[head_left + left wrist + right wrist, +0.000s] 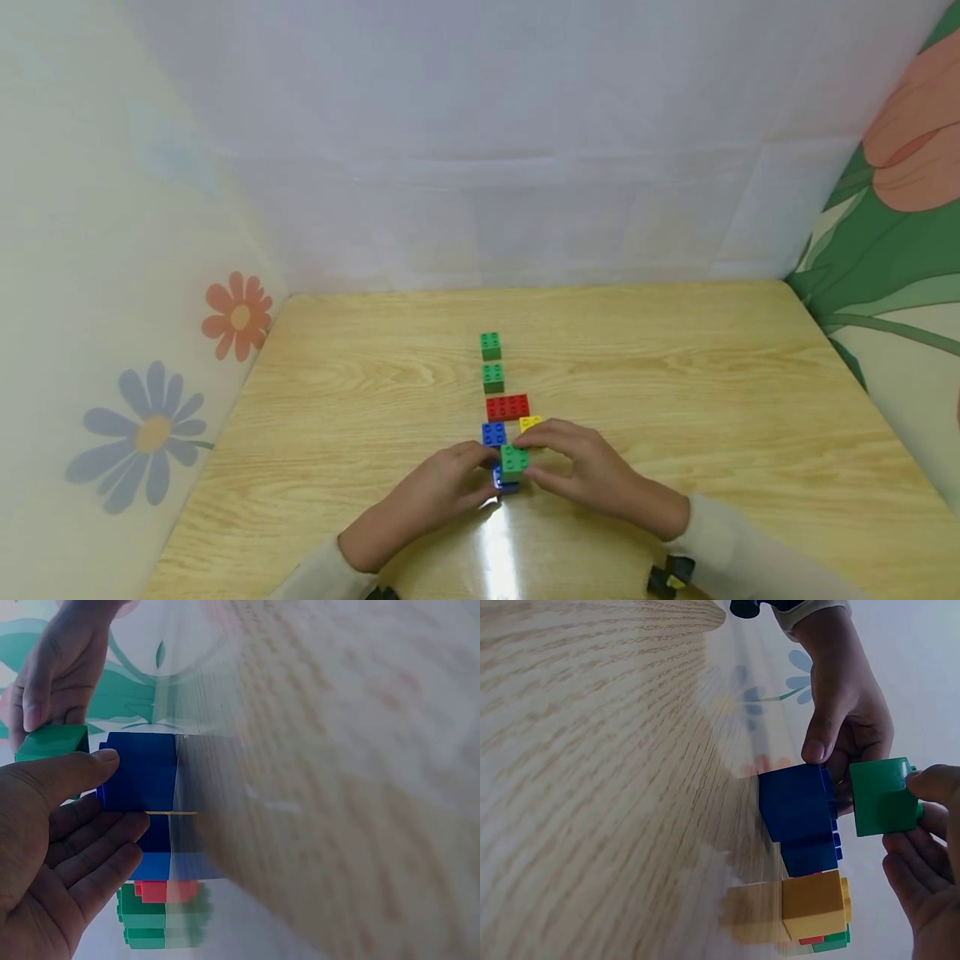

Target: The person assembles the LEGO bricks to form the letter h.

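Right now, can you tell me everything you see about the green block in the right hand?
The green block is a small, boxy toy brick that looks like shiny plastic. Its sides are flat and smooth, and round studs stick up on top, partly covered by fingers. The right hand pinches it between thumb and fingers, with the studs facing up. It is held just above the blue block nearest the person, with a gap between them, so it isn't pressed on. Its underside doesn't show clearly.
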Action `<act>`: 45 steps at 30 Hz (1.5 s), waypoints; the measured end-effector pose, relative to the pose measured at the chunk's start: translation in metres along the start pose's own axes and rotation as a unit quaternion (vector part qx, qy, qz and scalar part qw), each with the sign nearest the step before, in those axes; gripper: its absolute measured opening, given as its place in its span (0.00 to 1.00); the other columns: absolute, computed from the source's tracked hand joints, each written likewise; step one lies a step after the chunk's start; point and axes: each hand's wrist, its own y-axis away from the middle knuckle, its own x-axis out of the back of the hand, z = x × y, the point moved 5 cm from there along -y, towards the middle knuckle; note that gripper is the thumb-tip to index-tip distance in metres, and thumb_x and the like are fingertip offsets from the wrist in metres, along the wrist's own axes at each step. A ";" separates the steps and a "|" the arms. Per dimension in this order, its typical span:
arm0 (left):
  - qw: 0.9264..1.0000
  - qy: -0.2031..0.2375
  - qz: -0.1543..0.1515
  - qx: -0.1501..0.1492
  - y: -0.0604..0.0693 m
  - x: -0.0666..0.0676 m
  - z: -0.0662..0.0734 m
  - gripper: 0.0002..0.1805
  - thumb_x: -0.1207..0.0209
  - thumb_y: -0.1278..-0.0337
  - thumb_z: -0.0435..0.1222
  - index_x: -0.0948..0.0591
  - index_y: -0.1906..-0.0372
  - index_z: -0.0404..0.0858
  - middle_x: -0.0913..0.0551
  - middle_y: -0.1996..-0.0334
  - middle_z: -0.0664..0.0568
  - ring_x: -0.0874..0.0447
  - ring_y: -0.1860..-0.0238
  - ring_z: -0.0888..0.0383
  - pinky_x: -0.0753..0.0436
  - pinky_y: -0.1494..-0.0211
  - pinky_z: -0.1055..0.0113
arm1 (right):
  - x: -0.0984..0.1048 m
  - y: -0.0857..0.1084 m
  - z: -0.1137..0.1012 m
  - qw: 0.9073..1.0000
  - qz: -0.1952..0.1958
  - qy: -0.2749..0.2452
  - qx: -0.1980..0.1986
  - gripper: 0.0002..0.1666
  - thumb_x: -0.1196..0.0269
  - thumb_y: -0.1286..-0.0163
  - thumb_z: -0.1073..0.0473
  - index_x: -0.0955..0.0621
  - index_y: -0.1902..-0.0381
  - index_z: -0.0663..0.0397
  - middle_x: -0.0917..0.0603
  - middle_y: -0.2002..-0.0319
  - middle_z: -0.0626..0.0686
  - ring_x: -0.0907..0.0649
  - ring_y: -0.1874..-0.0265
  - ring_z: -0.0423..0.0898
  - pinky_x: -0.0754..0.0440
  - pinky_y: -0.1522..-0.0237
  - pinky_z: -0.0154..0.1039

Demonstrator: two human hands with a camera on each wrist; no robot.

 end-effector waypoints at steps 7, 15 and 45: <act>1.000 0.004 0.013 -0.011 0.000 0.001 0.001 0.20 0.33 0.43 0.40 0.21 0.48 0.38 0.16 0.56 0.54 0.18 0.55 0.61 0.18 0.49 0.63 | -0.004 -0.001 -0.001 1.000 0.000 -0.014 0.003 0.25 0.28 0.42 0.63 0.19 0.45 0.52 0.18 0.48 0.47 0.19 0.48 0.41 0.20 0.46 0.38; 1.000 0.012 -0.003 -0.004 0.000 -0.001 0.001 0.19 0.34 0.42 0.41 0.21 0.48 0.39 0.17 0.56 0.56 0.19 0.54 0.62 0.19 0.48 0.63 | -0.007 -0.002 -0.002 0.999 -0.012 -0.024 -0.024 0.24 0.29 0.40 0.61 0.19 0.45 0.50 0.18 0.48 0.45 0.20 0.48 0.40 0.21 0.46 0.37; 1.000 0.003 -0.020 -0.004 -0.004 0.001 0.001 0.20 0.34 0.42 0.38 0.22 0.46 0.37 0.17 0.54 0.51 0.19 0.53 0.58 0.19 0.47 0.62 | -0.008 -0.005 -0.003 0.999 -0.033 0.004 0.002 0.23 0.32 0.36 0.59 0.20 0.43 0.50 0.19 0.47 0.47 0.20 0.47 0.42 0.21 0.45 0.37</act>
